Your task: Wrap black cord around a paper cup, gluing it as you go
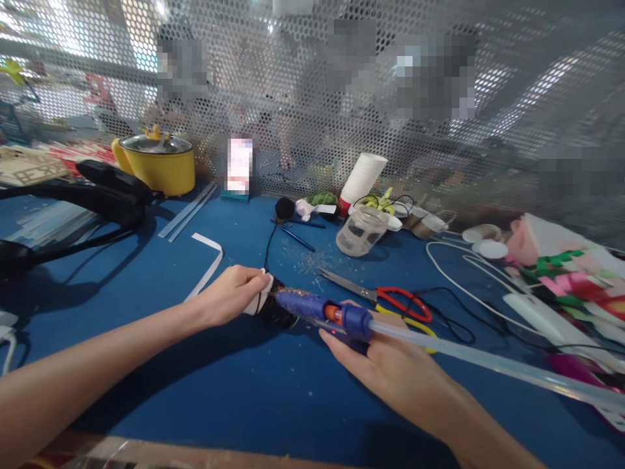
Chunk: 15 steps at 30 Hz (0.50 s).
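My right hand is wrapped round the handle of a blue hot glue gun. A long translucent glue stick runs out of its back end to the right. My left hand pinches a small white and black piece, which looks like a paper cup partly wound with black yarn. The gun's nozzle points at this piece; whether they touch I cannot tell. A black yarn strand leads from the piece up to a black ball of yarn. Scissors with red and yellow handles lie just beyond my right hand.
A yellow pot and a black stand occupy the left side. At the back are a lit phone, stacked paper cups and a clear jar. A white power strip with cables lies right. Perforated metal closes the back.
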Motion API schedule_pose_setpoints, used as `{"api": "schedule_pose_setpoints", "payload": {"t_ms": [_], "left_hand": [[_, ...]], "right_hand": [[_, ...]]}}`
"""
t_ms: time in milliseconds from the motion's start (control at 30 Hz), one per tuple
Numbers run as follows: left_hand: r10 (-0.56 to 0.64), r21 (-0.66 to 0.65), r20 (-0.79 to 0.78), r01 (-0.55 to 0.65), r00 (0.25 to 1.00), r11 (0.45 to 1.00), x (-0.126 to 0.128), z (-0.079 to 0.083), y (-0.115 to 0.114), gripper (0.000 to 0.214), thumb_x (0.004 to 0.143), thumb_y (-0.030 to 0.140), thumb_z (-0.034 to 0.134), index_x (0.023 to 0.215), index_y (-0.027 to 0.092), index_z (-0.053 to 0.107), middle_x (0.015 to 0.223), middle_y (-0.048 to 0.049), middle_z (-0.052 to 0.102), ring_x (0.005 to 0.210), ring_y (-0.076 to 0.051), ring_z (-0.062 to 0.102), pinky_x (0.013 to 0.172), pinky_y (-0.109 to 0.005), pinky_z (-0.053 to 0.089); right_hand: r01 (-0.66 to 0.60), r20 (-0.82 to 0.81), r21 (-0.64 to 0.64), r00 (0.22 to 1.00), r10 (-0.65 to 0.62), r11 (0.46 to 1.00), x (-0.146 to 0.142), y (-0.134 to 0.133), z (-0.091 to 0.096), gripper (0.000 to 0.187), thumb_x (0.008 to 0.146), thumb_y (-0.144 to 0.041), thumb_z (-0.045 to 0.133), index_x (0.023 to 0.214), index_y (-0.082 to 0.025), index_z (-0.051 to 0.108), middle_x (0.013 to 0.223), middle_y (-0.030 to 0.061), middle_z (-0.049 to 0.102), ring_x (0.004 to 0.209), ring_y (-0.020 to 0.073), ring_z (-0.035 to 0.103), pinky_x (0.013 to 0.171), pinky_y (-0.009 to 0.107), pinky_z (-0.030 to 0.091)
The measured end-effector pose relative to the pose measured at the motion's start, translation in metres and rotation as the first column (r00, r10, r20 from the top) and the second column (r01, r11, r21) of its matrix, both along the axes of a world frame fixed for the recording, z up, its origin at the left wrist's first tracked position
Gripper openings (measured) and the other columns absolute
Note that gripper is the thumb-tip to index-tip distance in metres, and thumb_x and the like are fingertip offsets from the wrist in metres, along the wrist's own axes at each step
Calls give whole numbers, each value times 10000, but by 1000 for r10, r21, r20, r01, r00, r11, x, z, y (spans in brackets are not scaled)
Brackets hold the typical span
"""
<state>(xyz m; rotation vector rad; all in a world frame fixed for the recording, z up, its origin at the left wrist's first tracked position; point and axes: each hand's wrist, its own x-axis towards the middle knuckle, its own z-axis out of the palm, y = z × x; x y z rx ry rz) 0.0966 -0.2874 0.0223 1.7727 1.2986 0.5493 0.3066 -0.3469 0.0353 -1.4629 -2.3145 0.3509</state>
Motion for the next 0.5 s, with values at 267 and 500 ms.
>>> {"api": "schedule_pose_setpoints", "payload": {"t_ms": [267, 500], "left_hand": [[10, -2, -19, -11, 1000, 1000, 0, 3, -1, 348, 793, 380, 314, 567, 150, 443, 473, 47, 343, 432, -77, 304, 404, -197, 212], [-1, -5, -8, 1, 1000, 1000, 0, 0, -1, 356, 798, 387, 308, 580, 149, 457, 474, 44, 358, 433, -79, 315, 402, -194, 219]], "right_hand": [[-29, -19, 4, 999, 29, 1000, -4, -1, 3, 120, 786, -279, 462, 683, -219, 477, 556, -38, 536, 475, 107, 504, 428, 199, 369], [-22, 1, 29, 1000, 22, 999, -2, -1, 3, 128, 792, -281, 453, 685, -214, 473, 566, -30, 542, 488, 115, 512, 439, 205, 373]]}}
